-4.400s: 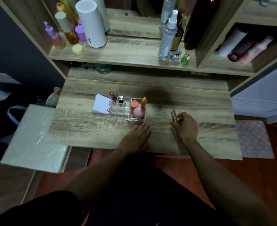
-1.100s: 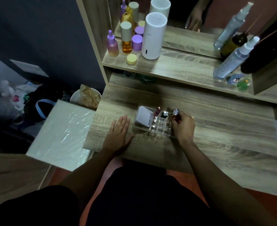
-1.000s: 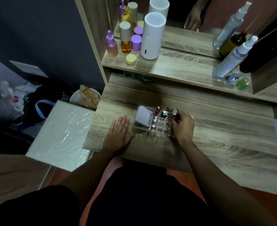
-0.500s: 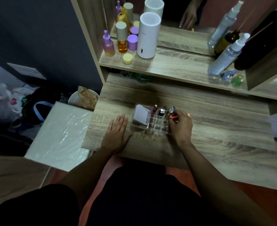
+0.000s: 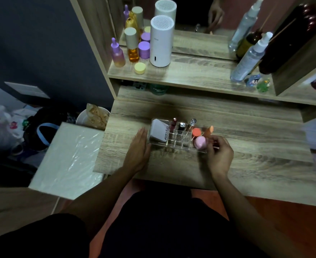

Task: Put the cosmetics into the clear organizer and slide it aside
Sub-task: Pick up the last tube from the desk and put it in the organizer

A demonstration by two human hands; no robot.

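Note:
The clear organizer stands on the wooden desk. It holds a white box at its left end, then a dark red lipstick, a black-capped item and a silver-capped tube upright in small cells. At its right end are an orange-red round piece, a pink sponge and an orange sponge. My left hand lies flat, fingers against the organizer's left end. My right hand hovers at the right end, fingers loosely curled, nothing visible in them.
A raised shelf behind the desk carries a white cylinder, purple and amber bottles and a spray bottle, with a mirror behind. Left of the desk are a plastic-wrapped white board and a bowl.
My right hand has let go of the silver-capped tube, which now stands in a cell, and has drawn back to the organizer's right end. My left hand has slid up against the left end.

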